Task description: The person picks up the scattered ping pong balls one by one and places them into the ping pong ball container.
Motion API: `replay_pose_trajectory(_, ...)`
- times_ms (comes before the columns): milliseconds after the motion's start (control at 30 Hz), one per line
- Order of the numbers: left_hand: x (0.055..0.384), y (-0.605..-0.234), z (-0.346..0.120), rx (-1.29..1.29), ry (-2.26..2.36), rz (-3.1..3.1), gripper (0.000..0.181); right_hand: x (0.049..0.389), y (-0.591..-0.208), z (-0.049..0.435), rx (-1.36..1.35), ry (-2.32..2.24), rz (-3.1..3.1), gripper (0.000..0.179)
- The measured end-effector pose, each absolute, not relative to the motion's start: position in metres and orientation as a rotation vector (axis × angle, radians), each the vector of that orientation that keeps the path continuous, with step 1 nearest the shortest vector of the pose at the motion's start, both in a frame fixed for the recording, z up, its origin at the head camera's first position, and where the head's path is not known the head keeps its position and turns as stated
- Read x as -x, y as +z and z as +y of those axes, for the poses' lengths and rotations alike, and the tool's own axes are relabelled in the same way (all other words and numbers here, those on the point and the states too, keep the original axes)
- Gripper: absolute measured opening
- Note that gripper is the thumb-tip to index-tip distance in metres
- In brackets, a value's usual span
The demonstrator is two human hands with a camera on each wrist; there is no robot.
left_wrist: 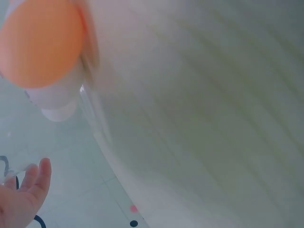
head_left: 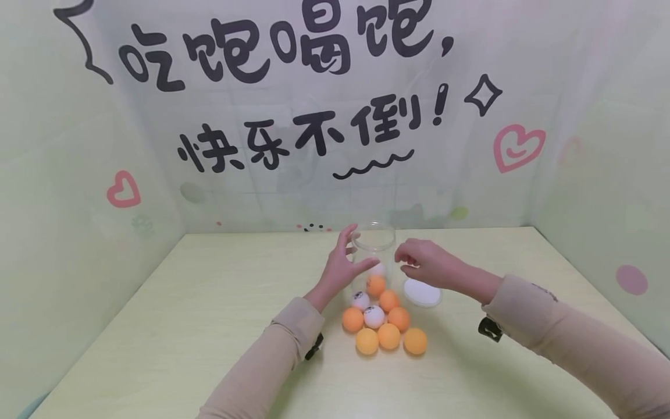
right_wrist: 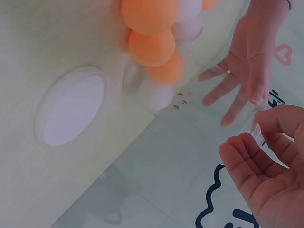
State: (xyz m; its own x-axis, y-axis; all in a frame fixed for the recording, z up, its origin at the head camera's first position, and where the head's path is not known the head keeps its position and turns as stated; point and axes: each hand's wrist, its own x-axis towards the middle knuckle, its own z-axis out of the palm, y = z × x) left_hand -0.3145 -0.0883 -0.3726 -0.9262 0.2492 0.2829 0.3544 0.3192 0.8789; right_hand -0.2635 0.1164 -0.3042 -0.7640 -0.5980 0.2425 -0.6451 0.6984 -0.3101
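A clear, open-topped jar (head_left: 374, 240) stands upright on the table. My left hand (head_left: 342, 265) holds it from the left, thumb across its front and fingers round the far side. A white table tennis ball (head_left: 378, 269) shows through the jar's lower wall. Just right of the rim is my right hand (head_left: 426, 262), fingers loosely bent; in the right wrist view, nothing lies between its thumb and fingertips (right_wrist: 232, 145). In front of the jar, several orange balls (head_left: 389, 336) and white balls (head_left: 374, 316) are bunched together.
A round white lid (head_left: 422, 293) lies flat on the table (head_left: 235, 326), right of the jar and below my right hand. A printed curtain (head_left: 293, 192) with lettering hangs along the table's back edge, and pale panels rise on both sides.
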Motion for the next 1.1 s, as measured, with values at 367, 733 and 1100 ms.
replay_pose_trajectory(367,0.317,-0.374,-0.088,0.585,-1.697,-2.467,0.085,0.243,-0.344,0.127,-1.168,0.588,-2.923,0.009)
replay_pose_trajectory(733,0.321,-0.374,-0.086,0.573,-1.703,-2.459,0.085,0.232,-0.36,0.134,-1.289,0.685,-3.115,0.01)
replay_pose_trajectory(1100,0.326,-0.374,-0.083,0.558,-1.701,-2.452,0.085,0.236,-0.353,0.141,-1.303,0.679,-3.226,0.016)
